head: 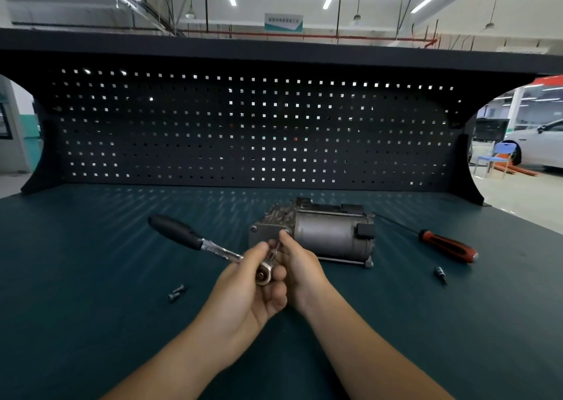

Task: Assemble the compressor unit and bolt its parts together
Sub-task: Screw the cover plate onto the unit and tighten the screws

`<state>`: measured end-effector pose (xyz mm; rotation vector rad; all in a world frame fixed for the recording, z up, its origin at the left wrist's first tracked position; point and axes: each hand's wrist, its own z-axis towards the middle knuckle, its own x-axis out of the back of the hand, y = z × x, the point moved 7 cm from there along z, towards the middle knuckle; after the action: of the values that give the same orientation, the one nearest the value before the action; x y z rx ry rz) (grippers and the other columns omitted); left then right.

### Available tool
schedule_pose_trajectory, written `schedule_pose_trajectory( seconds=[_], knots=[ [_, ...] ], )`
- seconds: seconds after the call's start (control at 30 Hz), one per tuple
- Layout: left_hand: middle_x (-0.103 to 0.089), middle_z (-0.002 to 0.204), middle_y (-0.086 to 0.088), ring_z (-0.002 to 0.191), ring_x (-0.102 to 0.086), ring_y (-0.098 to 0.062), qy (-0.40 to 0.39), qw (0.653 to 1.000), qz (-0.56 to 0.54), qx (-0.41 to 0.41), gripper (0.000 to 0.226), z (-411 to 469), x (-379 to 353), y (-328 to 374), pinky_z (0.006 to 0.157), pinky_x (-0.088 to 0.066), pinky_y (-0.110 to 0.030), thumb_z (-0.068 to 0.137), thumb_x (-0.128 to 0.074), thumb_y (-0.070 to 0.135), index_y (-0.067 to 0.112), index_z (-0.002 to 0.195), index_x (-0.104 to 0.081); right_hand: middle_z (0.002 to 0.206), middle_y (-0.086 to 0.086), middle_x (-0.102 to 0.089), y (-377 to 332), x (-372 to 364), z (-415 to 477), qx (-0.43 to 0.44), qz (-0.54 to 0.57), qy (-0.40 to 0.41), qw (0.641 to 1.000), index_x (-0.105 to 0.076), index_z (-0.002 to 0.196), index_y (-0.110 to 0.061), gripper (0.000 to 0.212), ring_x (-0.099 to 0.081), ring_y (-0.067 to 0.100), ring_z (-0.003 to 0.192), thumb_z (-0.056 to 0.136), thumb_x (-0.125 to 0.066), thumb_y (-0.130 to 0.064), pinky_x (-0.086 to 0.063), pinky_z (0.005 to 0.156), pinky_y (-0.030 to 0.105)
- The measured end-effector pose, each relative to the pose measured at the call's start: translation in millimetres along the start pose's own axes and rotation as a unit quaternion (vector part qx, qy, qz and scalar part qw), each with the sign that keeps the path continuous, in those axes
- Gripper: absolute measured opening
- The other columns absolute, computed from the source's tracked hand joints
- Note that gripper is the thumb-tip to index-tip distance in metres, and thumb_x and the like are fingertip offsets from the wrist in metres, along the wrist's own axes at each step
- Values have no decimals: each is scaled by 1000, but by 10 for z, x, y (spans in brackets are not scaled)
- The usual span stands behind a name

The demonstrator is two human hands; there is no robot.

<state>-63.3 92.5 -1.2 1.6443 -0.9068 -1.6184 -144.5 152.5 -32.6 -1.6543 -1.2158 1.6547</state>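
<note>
The compressor unit [326, 235], a grey metal cylinder with a blocky cast end, lies on its side in the middle of the worktop [91, 262], nearer the back edge than the front. Just in front of its cast end, the ratchet wrench [213, 248] is held up off the surface, its black handle pointing away toward the left edge. The left hand [246, 290] has its fingers curled round the ratchet's round head. The right hand [300, 268] pinches a slim metal piece [275, 248] standing out of that head. Whether that piece touches the compressor cannot be told. Both forearms reach in from the front edge, and the hands touch each other.

Two loose bolts [176, 292] lie together left of the hands. A screwdriver [447, 248] with a red and black handle lies to the right of the compressor, with a small dark bit [440, 274] near it, toward the front edge.

The worktop is dark teal. A black pegboard [243, 131] stands along its back edge under a shelf [274, 49]. Past the right end, a blue chair [499, 156] and a white car [539, 146] stand on the workshop floor.
</note>
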Motion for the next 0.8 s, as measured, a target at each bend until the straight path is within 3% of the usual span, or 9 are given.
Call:
schedule_pose_trajectory(
  seconds=[0.07, 0.17, 0.23, 0.3, 0.37, 0.43, 0.57, 0.67, 0.8],
  knots=[
    [-51, 50, 3, 36, -42, -9, 0, 960, 266, -88, 17, 3, 37, 123, 38, -37, -21, 96, -45, 21, 21, 111, -51, 61, 4, -66, 1, -7, 10, -1, 4, -10, 1000, -62, 87, -5, 27, -62, 14, 54, 95, -50, -28, -51, 62, 28],
    [-64, 80, 7, 64, -59, -7, -28, 708, 665, -235, 36, -65, 4, 203, 61, -49, -30, 91, -48, 32, 48, 120, -33, 69, 10, -65, 1, 45, 18, 15, 10, 13, 1000, -61, 76, -5, 29, -61, 22, 65, 94, -51, -25, -50, 68, 32],
    [-60, 98, 10, 86, -60, -13, -37, 567, 767, -299, 41, -140, -97, 149, 70, -47, -29, 90, -43, 42, 49, 127, -27, 60, 9, -64, -10, 77, 20, 33, 44, 14, 998, -57, 70, -3, 29, -60, 19, 57, 92, -54, -22, -52, 57, 26],
    [-57, 103, 10, 91, -59, -14, -41, 519, 786, -334, 40, -151, -184, 100, 70, -43, -27, 90, -37, 47, 46, 129, -27, 59, 9, -63, -26, 100, 0, 48, 51, 15, 997, -57, 70, -3, 27, -60, 16, 53, 90, -58, -22, -51, 53, 23],
    [-58, 100, 10, 88, -59, -12, -20, 526, 774, -351, 41, -118, -173, 126, 69, -46, -28, 88, -33, 49, 42, 129, -30, 60, 9, -65, -49, 124, -1, 56, 39, 28, 997, -59, 71, -2, 25, -61, 15, 52, 87, -62, -21, -52, 52, 23],
    [-62, 92, 12, 80, -60, -10, 9, 584, 730, -353, 41, -119, -121, 204, 66, -47, -29, 86, -34, 50, 40, 125, -31, 67, 11, -65, -54, 111, 2, 43, 21, 41, 998, -61, 76, 0, 22, -62, 19, 58, 86, -63, -19, -54, 57, 27],
    [-67, 67, 5, 46, -56, -9, 44, 824, 501, -260, 29, -65, 25, 264, 51, -49, -27, 87, -39, 46, 34, 114, -43, 69, 9, -64, -42, 60, 13, 4, 6, 54, 999, -62, 82, -4, 17, -58, 20, 60, 89, -58, -19, -47, 56, 30],
    [-64, 53, -5, 30, -45, -13, 104, 973, 187, -86, 32, 44, 202, 155, 35, -37, -20, 97, -34, 38, 14, 94, -55, 75, 8, -66, -26, 3, 14, -8, 39, 43, 998, -60, 90, -4, 17, -62, 18, 63, 92, -56, -20, -47, 60, 27],
    [-59, 50, -4, 27, -42, -6, 79, 987, -134, 33, 38, -2, 203, 35, 32, -36, -11, 96, -38, 39, 10, 76, -50, 71, 4, -70, -16, -32, 15, -9, 30, 29, 999, -60, 91, -6, 17, -66, 13, 63, 93, -53, -21, -49, 73, 27]
  ],
)
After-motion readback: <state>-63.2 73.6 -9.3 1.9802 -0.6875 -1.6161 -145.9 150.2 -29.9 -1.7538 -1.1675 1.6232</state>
